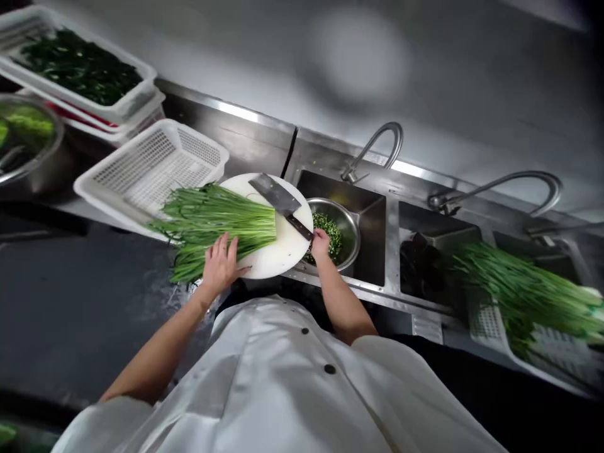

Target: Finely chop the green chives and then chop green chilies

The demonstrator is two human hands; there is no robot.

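My left hand (221,264) lies with its fingers spread on a thick bundle of long green chives (226,220), its thumb toward the board's near edge. The cut ends rest on a round white cutting board (287,251), and the leafy ends hang past its left side. Flat on the board is a cleaver (278,196) with a dark handle, pointing toward my right hand (321,244). That hand is closed at the board's right rim, beside the handle's end. Partly under the board, a steel bowl (352,229) contains chopped greens (326,226).
A white perforated basket (155,163) stands left of the board, with a tub of dark leafy greens (80,66) behind it. Two faucets (396,141) rise over the steel sinks (372,251). More long greens (533,289) lie over a basket at right.
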